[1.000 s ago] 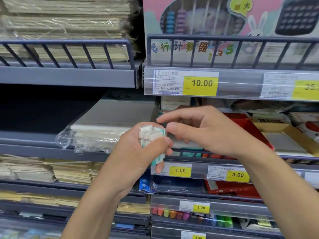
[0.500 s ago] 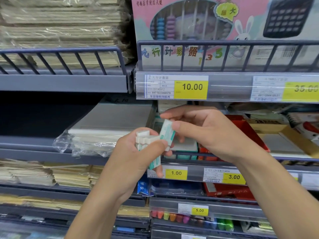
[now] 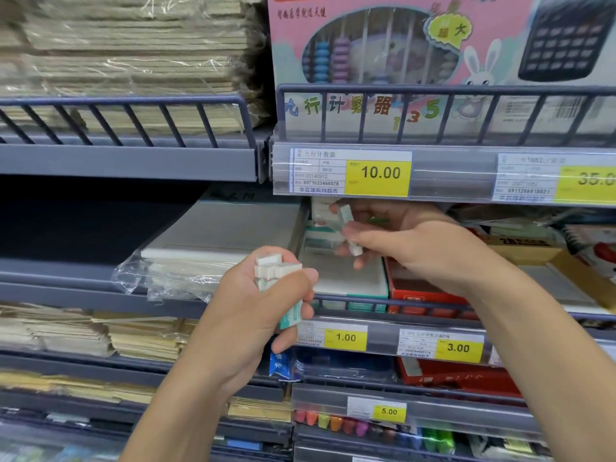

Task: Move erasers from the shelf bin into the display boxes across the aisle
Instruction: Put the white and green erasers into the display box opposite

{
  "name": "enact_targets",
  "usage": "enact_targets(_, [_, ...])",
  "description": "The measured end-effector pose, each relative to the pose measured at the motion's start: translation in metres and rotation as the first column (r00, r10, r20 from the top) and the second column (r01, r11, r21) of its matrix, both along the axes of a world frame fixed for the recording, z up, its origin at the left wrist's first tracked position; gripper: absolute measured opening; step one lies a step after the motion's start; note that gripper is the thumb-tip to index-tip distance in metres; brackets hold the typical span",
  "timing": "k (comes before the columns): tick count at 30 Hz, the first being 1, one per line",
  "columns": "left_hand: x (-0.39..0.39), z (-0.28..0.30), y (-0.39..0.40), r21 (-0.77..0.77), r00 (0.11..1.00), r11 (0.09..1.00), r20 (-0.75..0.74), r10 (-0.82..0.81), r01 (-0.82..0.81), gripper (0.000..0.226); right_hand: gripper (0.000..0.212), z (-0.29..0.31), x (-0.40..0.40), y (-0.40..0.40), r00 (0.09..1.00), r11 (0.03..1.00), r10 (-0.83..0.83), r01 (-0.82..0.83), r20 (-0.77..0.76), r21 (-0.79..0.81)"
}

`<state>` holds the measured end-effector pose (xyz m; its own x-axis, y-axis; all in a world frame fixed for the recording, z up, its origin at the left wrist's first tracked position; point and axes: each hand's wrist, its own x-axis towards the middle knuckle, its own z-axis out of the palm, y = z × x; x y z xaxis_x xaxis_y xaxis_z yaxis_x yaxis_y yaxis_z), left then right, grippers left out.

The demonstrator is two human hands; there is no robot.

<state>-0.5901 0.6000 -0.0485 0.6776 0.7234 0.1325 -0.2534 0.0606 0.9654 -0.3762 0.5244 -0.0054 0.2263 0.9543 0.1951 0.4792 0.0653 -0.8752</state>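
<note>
My left hand (image 3: 256, 315) is clenched around a bundle of erasers (image 3: 275, 271), their white ends sticking up above my thumb and one green-and-white sleeve poking out below my fingers. It sits in front of the shelf rail (image 3: 393, 303), just left of the bin.

To the right, my right hand (image 3: 410, 248) is reaching into the shelf bin (image 3: 350, 285) under the yellow 10.00 price tag (image 3: 378, 176), and it is pinching one more eraser (image 3: 348, 228) between thumb and fingers, held roughly upright above the stock. Below the rail are the 1.00 tag (image 3: 346, 338) and the 3.00 tag (image 3: 458, 348).

As I judge it, I am only in the gathering stage. Nothing has reached the display boxes; they are across the aisle and not in view here. How many erasers remain in the bin I cannot tell, since my hand and the upper shelf cover much of it. What is left: add this eraser to the bundle, perhaps pick more, then turn, cross over and drop them into the boxes.
</note>
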Motion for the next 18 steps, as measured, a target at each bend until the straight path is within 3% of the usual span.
enact_targets(4, [-0.001, -0.003, 0.003, -0.007, 1.0, 1.0, -0.007, 0.011, -0.011, 0.018, 0.026, 0.005, 0.003, 0.023, 0.922, 0.975, -0.115, 0.176, 0.369, -0.135])
enact_targets(8, [-0.003, -0.006, 0.006, 0.002, 1.0, 1.0, 0.001, 0.011, -0.011, 0.02, 0.025, 0.0, -0.005, 0.044, 0.777, 0.946, -0.069, 0.25, 0.626, -0.207])
enact_targets(13, [-0.006, -0.009, 0.01, 0.003, 1.0, 1.0, 0.006, 0.012, -0.012, 0.021, 0.025, -0.011, -0.012, 0.063, 0.692, 0.92, -0.047, 0.31, 0.72, -0.238])
enact_targets(18, [-0.007, -0.01, 0.013, 0.006, 1.0, 1.0, 0.0, -0.002, 0.002, 0.02, 0.018, -0.021, -0.014, 0.073, 0.668, 0.923, -0.1, 0.339, 0.738, -0.182])
